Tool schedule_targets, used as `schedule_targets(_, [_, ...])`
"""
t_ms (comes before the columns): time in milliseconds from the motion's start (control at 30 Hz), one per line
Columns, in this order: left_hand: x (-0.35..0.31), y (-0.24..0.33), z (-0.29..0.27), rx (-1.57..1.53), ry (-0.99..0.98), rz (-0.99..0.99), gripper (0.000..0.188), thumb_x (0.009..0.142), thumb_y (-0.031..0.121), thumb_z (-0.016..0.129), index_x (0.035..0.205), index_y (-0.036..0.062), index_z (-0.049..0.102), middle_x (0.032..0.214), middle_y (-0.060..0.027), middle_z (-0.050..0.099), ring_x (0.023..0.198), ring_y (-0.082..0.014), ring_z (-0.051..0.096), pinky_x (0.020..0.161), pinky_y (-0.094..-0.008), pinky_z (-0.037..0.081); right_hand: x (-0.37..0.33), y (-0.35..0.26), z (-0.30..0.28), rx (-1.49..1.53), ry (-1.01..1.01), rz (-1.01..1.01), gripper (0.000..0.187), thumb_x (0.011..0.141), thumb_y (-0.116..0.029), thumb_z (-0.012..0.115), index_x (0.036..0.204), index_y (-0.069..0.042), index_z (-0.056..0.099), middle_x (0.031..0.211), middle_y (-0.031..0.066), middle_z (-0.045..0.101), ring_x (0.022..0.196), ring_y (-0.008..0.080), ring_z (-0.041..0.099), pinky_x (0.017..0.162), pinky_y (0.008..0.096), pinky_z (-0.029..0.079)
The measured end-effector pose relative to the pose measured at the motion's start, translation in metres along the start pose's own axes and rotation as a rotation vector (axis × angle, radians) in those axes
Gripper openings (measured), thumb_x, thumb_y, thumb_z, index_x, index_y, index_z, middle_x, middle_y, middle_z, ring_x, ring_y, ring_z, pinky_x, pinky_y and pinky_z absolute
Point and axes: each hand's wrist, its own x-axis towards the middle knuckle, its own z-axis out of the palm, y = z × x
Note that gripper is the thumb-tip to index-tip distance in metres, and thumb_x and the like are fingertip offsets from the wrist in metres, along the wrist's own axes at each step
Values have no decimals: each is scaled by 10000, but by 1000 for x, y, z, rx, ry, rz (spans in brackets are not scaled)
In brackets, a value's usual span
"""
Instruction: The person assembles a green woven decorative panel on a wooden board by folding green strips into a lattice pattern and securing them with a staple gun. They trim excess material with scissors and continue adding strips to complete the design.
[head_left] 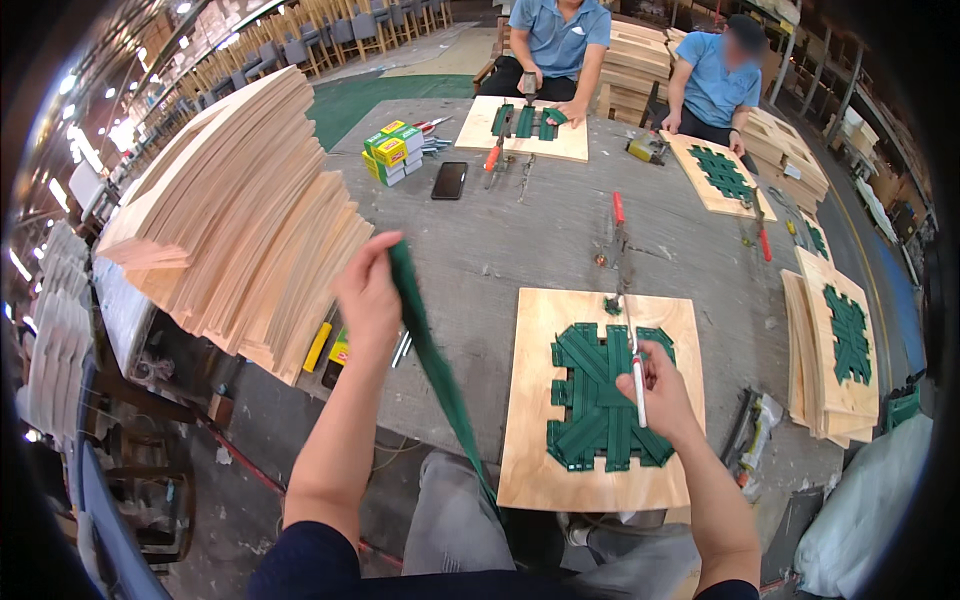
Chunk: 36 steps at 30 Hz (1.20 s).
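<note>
My left hand (368, 290) is raised left of centre, its fingers pinching the upper end of a long green webbing strap (435, 360). The strap hangs down toward my lap. In front of me a square plywood panel (530, 400) lies on the table, with crossed green webbing straps (605, 400) over its middle. Above those straps, my right hand (660, 395) is closed round a slim white and red tool (639, 380), whose exact kind I cannot make out. A red-handled clamp (618, 210) reaches to the panel's far edge.
Stacked plywood sheets (250, 220) stand at left. A phone (449, 181) and small yellow-green boxes (393, 150) lie farther back. A staple gun (755, 440) and webbed panels (848, 335) are at right. Two people in blue shirts (562, 35) work on panels across the table.
</note>
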Motion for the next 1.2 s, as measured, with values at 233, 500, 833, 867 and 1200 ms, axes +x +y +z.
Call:
schedule_targets(233, [148,-150,64,854,-16,178,269,929,44,513,977,90,774,985,-169,673,972,-359,663,861,-443,520,134,-56,6,-606,62,-521,599,829,-441,836,1216,-50,600,912,124,681,822,311,701,720,403,548])
schedule_targets(500, [207,-234,70,1280,-41,-8,143,920,103,570,1007,117,683,1050,-146,641,1015,-376,625,886,-490,490,258,-104,8,-943,93,-823,560,762,-487,815,1162,-131,651,978,40,613,904,262,620,785,406,466])
schedule_targets(833, [217,-242,73,1302,-68,-62,193,875,149,655,1068,146,647,1038,-121,587,1056,-340,577,896,-505,439,440,-169,95,-513,-89,-421,462,840,-358,840,1125,-66,625,792,99,680,678,311,658,631,390,507])
schedule_targets(867, [218,-242,72,1285,-69,-82,194,872,152,659,1065,147,648,1036,-121,585,1059,-340,573,899,-507,436,464,-180,108,-486,-132,-319,460,853,-364,835,1124,-59,622,777,100,684,665,312,658,630,386,509])
schedule_targets(1200, [235,-240,69,1167,-151,-190,229,848,157,685,1075,153,652,1024,-114,564,1023,-337,552,886,-490,418,712,-161,252,-644,112,-279,497,866,-390,788,1178,-37,629,895,160,710,847,308,699,772,438,534])
